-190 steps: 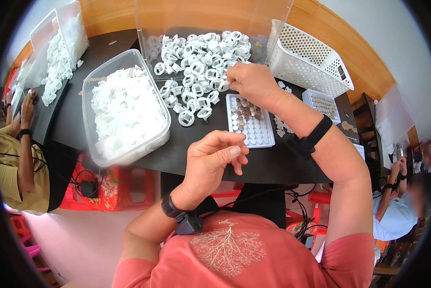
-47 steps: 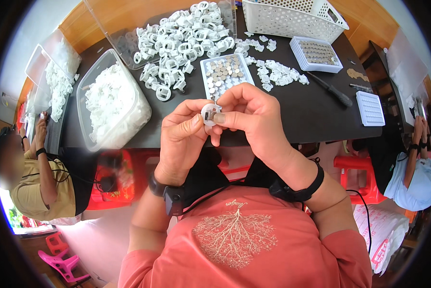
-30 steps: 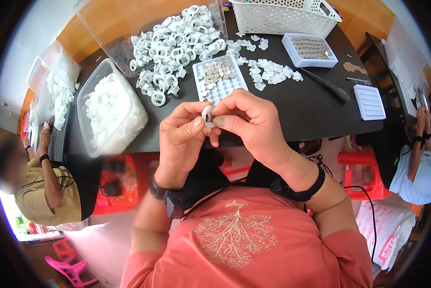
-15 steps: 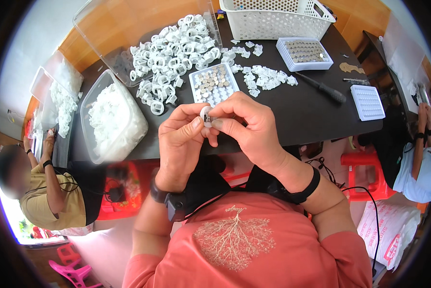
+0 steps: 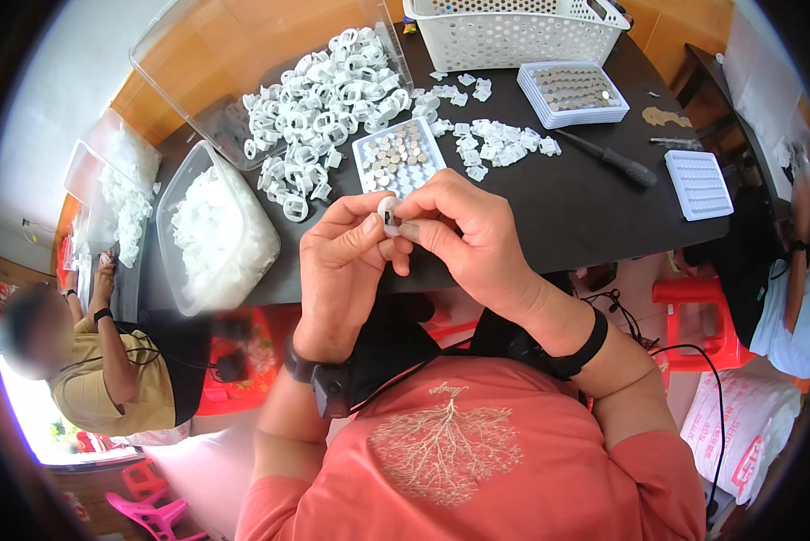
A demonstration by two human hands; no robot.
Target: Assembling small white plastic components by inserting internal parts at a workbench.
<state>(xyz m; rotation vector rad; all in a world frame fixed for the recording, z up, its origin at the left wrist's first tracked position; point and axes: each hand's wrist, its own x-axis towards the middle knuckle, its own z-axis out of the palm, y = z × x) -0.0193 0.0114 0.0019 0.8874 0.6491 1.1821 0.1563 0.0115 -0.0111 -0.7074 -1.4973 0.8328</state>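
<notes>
Between the fingertips of both hands is a small white plastic part (image 5: 388, 213) with a dark spot in its middle; fingers cover much of it. My left hand (image 5: 340, 261) pinches it by thumb and index finger. From the other side, thumb and index finger of my right hand (image 5: 477, 236) grip it too. Just beyond my fingers lies a white tray (image 5: 360, 155) of small round silvery discs (image 5: 394, 158). White ring-shaped plastic parts (image 5: 319, 117) are heaped behind it to the left. Small flat white plastic pieces (image 5: 500, 144) lie scattered right of the tray.
A clear bin of white parts (image 5: 265, 239) stands left. Behind are a large clear box (image 5: 166, 63) and a white perforated basket (image 5: 486, 50). Stacked trays (image 5: 563, 115), a screwdriver (image 5: 617, 160) and a pale tray (image 5: 701, 185) lie right. Co-workers sit at both sides.
The view has shifted slightly. Both hands keep almost the same pinch on the white plastic part. The co-worker's hands at the right have moved a little.
</notes>
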